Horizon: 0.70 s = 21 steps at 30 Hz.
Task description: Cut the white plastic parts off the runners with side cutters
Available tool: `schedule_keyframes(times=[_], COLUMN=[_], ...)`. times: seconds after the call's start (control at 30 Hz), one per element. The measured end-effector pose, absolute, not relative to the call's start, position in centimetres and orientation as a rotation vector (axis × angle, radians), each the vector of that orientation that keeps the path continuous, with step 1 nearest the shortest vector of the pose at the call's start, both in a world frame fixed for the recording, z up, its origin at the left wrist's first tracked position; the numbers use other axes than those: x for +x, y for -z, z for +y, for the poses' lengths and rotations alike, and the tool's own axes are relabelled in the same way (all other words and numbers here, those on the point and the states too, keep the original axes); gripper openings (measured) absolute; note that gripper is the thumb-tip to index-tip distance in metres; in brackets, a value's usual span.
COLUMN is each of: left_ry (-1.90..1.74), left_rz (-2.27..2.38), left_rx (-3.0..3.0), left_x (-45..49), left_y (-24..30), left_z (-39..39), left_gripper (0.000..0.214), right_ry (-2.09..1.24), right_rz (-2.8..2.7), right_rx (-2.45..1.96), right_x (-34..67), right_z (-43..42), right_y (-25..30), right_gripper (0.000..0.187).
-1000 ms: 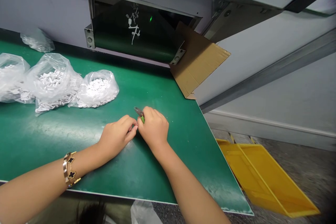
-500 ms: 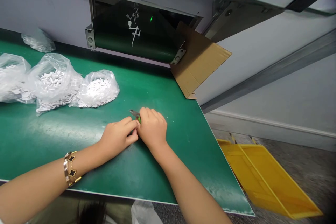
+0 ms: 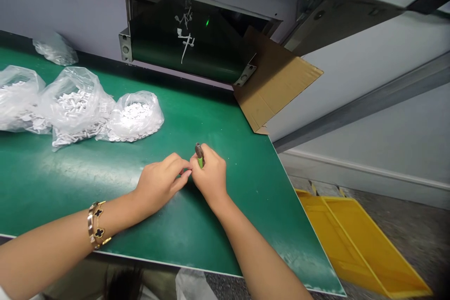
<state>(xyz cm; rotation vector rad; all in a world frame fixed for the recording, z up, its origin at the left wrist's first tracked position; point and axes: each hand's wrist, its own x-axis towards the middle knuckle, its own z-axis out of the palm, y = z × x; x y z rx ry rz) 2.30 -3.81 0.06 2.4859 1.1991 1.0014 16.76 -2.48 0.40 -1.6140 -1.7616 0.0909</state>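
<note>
My right hand is closed around a pair of nippers with a dark metal head and a green handle. The head pokes up past the thumb side, pointing away from me. Close against it, my left hand has thumb and forefinger drawn into a pinch, the tips touching or nearly touching the right hand. Whatever sits between those fingertips is too small or hidden to make out. Both hands are low over the green tabletop. A gold bracelet circles my left wrist.
Clear plastic bags of small white parts stand at left. Behind, a dark conveyor belt carries several white moulded pieces through a wall opening. A cardboard flap leans beside it. A yellow bin sits beyond the table's right edge.
The nippers have turned from pointing left to pointing more upright in my right hand. My left fingers have shifted slightly rightward and opened a little from a tighter curl. The camera view has moved slightly.
</note>
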Motion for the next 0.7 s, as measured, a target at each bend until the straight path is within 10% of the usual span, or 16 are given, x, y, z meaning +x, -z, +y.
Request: schedule_keyframes(times=[0.4,0.7], left_ry=[-0.935,-0.762], left_rz=[1.195,1.23], left_rx=[3.115,2.809], left_x=[2.24,2.34], left_y=[-0.27,-0.04], left_z=[-3.24,-3.94], left_gripper=[0.017,0.016], right_ry=[0.406,0.118], right_rz=[-1.983,-1.826], right_rx=[-1.716,-1.755], right_x=[16.66,17.12], right_z=[-2.66,-2.36], right_y=[-0.08,-0.16], right_gripper=[0.01,0.013])
